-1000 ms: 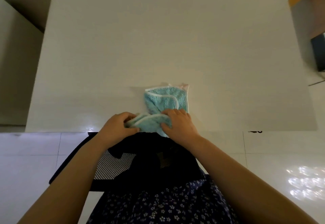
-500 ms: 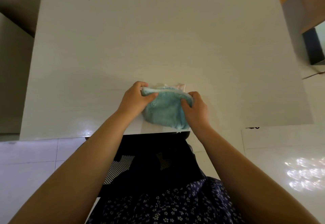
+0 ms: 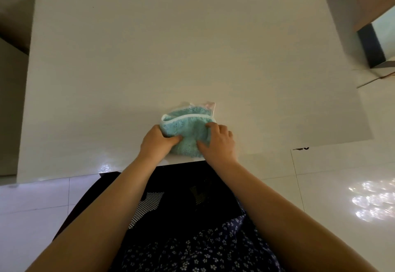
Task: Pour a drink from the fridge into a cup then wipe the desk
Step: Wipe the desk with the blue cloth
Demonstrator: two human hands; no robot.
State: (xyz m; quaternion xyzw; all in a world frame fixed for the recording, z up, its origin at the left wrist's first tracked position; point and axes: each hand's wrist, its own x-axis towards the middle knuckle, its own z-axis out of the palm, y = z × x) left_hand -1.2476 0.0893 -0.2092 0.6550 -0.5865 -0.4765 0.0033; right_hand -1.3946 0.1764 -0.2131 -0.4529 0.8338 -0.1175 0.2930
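A white desk fills most of the head view, its near edge running above a pale tiled floor. Below the edge lies a dark chair with a mesh panel, and nearest the camera a navy garment with small white flowers. At upper right stands a wooden cabinet with a dark opening. A folded light-blue cloth with white trim rests on the desk near the middle of its near edge; a pale pink corner shows at its far side. The left hand is curled on the cloth's left side, thumb pressed into the pile. The right hand grips the right side, fingers on top, thumb underneath the fold.
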